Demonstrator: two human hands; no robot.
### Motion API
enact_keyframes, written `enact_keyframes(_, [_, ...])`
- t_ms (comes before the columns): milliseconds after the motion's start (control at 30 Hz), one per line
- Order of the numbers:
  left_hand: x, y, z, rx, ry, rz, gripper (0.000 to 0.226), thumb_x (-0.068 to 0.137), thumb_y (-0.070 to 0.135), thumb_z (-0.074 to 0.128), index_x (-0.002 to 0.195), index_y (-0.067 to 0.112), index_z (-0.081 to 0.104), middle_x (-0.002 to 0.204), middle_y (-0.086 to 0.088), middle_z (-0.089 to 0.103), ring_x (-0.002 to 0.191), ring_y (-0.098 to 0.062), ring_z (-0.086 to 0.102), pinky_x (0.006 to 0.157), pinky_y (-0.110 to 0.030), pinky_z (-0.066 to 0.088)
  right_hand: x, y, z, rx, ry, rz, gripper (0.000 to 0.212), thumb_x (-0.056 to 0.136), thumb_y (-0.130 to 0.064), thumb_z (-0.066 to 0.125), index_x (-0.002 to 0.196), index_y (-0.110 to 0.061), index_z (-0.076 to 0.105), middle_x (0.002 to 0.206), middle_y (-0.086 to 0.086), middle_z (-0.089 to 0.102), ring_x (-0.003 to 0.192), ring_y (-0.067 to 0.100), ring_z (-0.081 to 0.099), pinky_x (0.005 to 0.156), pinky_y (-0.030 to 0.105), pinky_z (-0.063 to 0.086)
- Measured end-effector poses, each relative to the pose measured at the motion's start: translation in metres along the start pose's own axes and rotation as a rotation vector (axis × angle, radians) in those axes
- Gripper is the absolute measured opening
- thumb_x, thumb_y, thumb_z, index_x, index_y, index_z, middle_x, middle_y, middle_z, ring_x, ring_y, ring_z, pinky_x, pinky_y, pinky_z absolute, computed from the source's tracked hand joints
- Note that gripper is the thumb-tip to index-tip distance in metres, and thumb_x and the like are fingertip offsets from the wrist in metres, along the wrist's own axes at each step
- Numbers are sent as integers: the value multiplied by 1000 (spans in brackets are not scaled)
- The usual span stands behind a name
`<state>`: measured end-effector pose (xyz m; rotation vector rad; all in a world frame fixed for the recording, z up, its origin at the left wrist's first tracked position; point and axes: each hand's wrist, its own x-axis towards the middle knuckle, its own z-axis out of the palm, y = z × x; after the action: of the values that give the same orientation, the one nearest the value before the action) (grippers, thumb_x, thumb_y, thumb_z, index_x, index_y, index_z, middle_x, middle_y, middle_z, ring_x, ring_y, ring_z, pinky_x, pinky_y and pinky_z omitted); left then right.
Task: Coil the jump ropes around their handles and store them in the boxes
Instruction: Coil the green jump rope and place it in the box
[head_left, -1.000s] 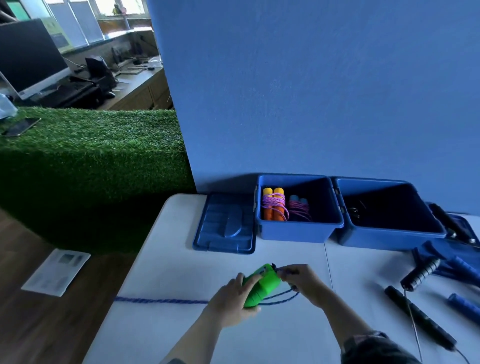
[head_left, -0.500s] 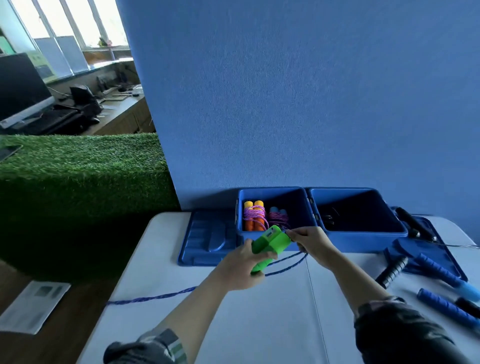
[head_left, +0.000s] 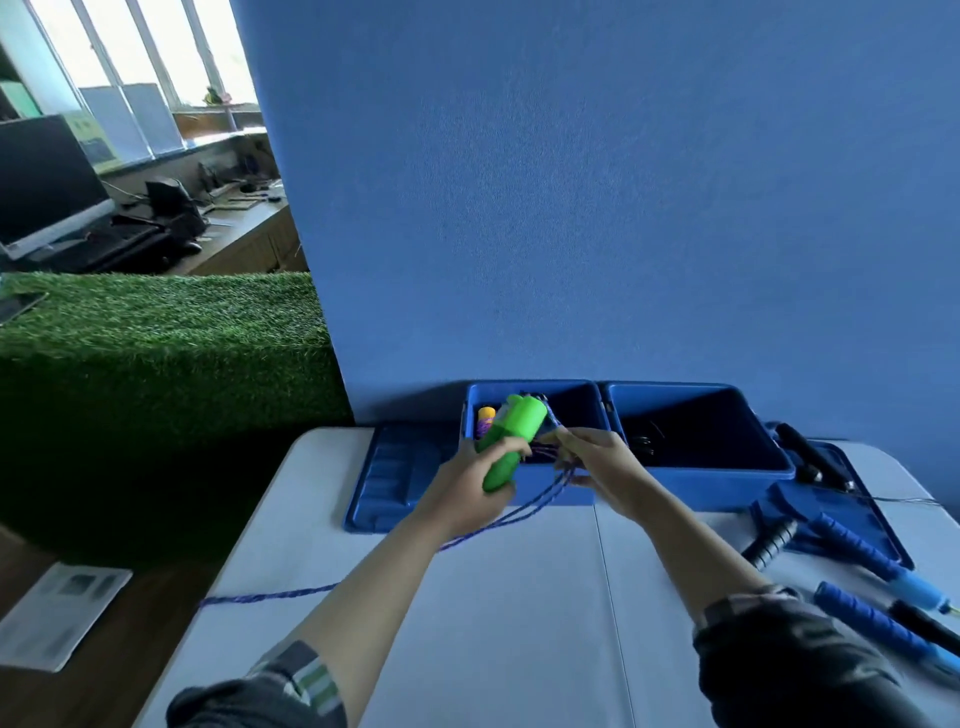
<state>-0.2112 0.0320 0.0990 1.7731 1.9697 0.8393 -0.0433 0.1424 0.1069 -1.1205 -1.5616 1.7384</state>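
midway: left hand (head_left: 470, 480) gripping green handles (head_left: 511, 439) just before the left box (head_left: 535, 441), right hand (head_left: 597, 467) pinching blue rope (head_left: 270, 597), mostly uncoiled; stored bundle (head_left: 485, 418) inside, other ropes (head_left: 857, 618) waiting right.

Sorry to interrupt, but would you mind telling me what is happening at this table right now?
A person is winding a jump rope for storage. The left hand grips the green handles, and the right hand pinches the blue-purple rope beside them. Much of the rope is not yet coiled and trails off the table's left edge. Behind the hands, the left blue box already holds a wrapped rope; the right blue box looks nearly empty. More blue and black handles wait on the right.
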Motion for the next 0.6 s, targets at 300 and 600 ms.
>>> enact_keyframes(300, [29, 14, -14, -567, 225, -147, 36, 77, 25, 61, 104, 47, 55, 90, -3, 61, 74, -25, 65, 65, -32, 53, -15, -10, 53, -114, -101, -23, 29, 100, -19, 40, 77, -9, 55, 57, 0, 50, 55, 17, 61, 63, 30, 54])
enact_keyframes(600, [30, 18, -17, -1396, 158, -371, 32, 91, 5, 47, 106, 32, 51, 99, -18, 61, 65, -33, 57, 65, -54, 54, -26, 14, 61, -76, -311, 165, 46, 101, -33, 37, 73, -5, 58, 46, 0, 40, 54, 23, 56, 81, 36, 54])
